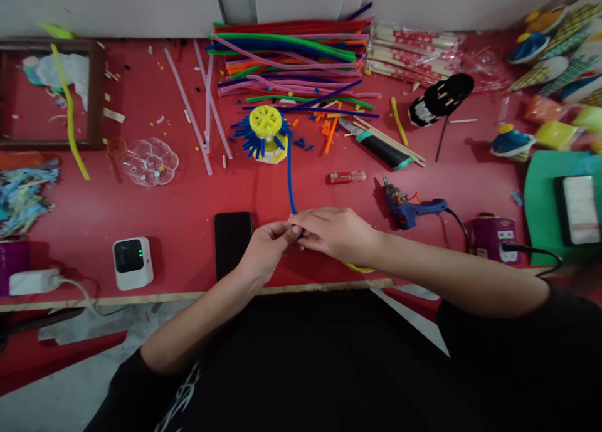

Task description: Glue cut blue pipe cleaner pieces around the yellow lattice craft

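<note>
Both my hands meet at the near middle of the red table [188, 194]. My left hand [267, 250] and my right hand [332, 231] are both closed on the near end of a long blue pipe cleaner [290, 175]. It runs away from me up to a yellow wheel-shaped piece [266, 131] ringed with short blue pieces. Under my right wrist a yellow ring-like object [360, 268] shows only in part.
A black phone [232, 241] lies left of my hands, a white device [132, 263] further left. A blue glue gun [411, 207], a red lighter [347, 177] and a utility knife [376, 145] lie to the right. Coloured pipe cleaners [291, 56] are piled at the back.
</note>
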A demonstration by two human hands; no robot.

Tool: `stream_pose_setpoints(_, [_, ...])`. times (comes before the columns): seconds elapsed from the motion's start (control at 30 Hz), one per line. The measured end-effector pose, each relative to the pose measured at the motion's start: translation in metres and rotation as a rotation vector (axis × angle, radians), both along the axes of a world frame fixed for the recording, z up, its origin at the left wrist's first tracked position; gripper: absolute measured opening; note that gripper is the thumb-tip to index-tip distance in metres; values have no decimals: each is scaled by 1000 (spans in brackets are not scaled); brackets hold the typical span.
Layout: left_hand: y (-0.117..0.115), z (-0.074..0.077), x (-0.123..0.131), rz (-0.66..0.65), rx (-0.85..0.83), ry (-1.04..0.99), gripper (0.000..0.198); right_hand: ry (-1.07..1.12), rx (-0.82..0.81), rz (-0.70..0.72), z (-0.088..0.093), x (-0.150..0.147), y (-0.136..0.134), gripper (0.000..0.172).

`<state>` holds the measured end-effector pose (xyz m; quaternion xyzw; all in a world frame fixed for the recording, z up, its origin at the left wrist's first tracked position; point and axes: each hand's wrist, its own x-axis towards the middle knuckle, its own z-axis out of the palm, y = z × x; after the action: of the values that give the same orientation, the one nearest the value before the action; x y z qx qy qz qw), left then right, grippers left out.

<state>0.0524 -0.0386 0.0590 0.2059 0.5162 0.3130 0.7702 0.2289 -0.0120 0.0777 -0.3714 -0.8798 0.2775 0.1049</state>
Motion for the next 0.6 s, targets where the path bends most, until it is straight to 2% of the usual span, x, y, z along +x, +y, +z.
stream_pose_setpoints(0.07, [-1,1,0,-9,13,20,31,51,23,-9,-1,1,-3,25])
stream_pose_setpoints(0.2, [-1,2,-3,-9,53,73,25,25,89,-102,3,17,-14,48])
stream_pose_setpoints(0.23, [-1,2,-5,1,63,88,24,-44,109,-125,4,25,-20,47])
stream_pose_setpoints(0.27, [-1,2,-7,12,74,107,22,-144,125,-136,6,33,-26,37])
stream_pose_setpoints(0.33, [-1,1,-11,26,109,155,20,-396,115,-54,6,49,-41,9])
stream_pose_setpoints(0.4, [-1,1,-15,19,158,209,18,-571,95,-64,3,61,-55,24])
stream_pose_setpoints(0.47, [0,1,-17,-2,218,262,17,-619,75,-123,-4,68,-65,31])
stream_pose_setpoints(0.6, [0,2,-20,-58,355,355,17,-606,47,-205,-17,72,-73,15])
